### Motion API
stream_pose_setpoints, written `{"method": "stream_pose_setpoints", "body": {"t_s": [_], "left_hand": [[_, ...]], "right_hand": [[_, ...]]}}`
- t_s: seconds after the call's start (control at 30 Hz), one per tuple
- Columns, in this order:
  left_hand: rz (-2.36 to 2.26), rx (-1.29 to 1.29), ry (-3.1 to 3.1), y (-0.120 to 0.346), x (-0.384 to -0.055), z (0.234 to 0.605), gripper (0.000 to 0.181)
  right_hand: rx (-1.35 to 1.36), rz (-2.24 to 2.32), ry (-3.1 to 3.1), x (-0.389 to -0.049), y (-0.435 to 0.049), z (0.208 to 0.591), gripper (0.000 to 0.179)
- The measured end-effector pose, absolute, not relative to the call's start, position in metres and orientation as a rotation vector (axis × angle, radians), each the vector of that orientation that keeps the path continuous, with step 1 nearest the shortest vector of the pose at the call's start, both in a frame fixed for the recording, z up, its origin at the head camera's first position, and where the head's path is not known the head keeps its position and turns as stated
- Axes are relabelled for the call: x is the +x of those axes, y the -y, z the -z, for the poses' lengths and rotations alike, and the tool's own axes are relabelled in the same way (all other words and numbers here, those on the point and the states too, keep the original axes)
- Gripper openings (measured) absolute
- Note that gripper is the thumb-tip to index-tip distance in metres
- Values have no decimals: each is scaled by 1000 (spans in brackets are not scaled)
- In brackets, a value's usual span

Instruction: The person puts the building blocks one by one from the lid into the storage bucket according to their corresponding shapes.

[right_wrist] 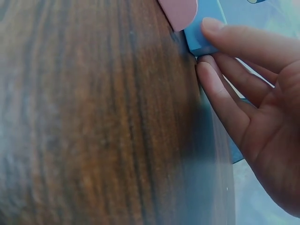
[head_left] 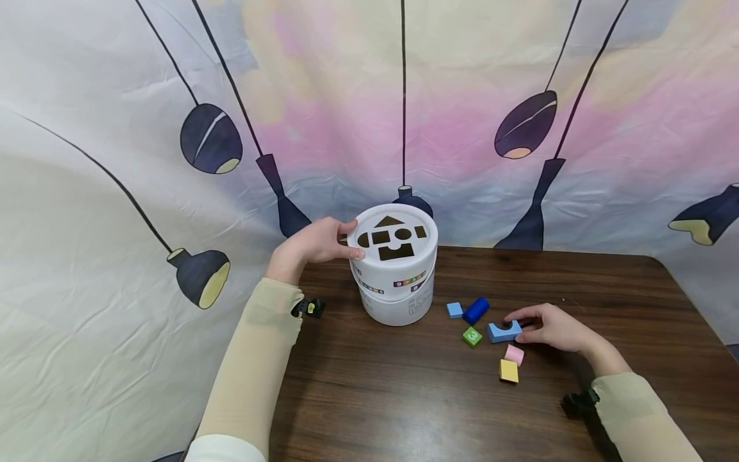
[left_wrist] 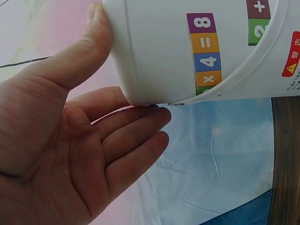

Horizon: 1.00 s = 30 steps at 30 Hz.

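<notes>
Light-blue arch block (head_left: 500, 335) sits on or just over the counter (head_left: 358, 404), right of centre in the lower half of the frame; whether its underside is lifted cannot be told. Right hand (head_left: 552, 328) pinches its right end between thumb and fingers. Left hand (head_left: 316, 246) is not clenched: thumb and loosely extended fingers rest against the rim of the white bucket (head_left: 385, 290), near frame centre.

Step in hand, judged: picking up the arch while the bucket is steadied. Next move seems to call for a firm pinch and a straight lift, notch kept upward.

Bucket lid (head_left: 424, 248) carries dark cutouts, including a triangle, a circle and a notched one resembling the arch.

Surroundings: pink block (head_left: 514, 355) lies just below the arch and could be nudged; yellow block (head_left: 509, 371) adjoins it. Toward the bucket lie green block (head_left: 471, 336), dark-blue cylinder (head_left: 476, 310) and light-blue square block (head_left: 454, 310), low obstacles if the arch is dragged leftward.
</notes>
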<state>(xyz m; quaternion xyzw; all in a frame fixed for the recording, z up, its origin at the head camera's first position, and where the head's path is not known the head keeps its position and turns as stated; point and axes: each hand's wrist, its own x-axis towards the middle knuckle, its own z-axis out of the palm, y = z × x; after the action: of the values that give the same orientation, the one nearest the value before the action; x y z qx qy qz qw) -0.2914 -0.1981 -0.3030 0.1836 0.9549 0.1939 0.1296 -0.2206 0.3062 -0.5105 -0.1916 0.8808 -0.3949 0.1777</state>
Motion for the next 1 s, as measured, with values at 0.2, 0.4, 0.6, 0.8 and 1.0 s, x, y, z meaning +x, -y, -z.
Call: {"method": "stream_pose_setpoints", "body": {"t_s": [0.2,0.4,0.6,0.8,1.0], "left_hand": [[-562,529,-2780,199,-291,303,89],[-563,532,-2781,198,-290,303,89],[-572,522,-2774,199,-291,304,89],[-564,511,-2783,201,-291,305,88],[-575,516,-2775,199,-291,305,88]], "right_hand": [[-533,1116,-2525,-221,-307,512,39],[-530,1102,-2546,-220,-307,511,39],[-547,1171,-2544,-217,-302,499,41],[-577,1419,-2449,-213,-289,478,46],[-610,1503,-2565,-213,-272,461,45]]}}
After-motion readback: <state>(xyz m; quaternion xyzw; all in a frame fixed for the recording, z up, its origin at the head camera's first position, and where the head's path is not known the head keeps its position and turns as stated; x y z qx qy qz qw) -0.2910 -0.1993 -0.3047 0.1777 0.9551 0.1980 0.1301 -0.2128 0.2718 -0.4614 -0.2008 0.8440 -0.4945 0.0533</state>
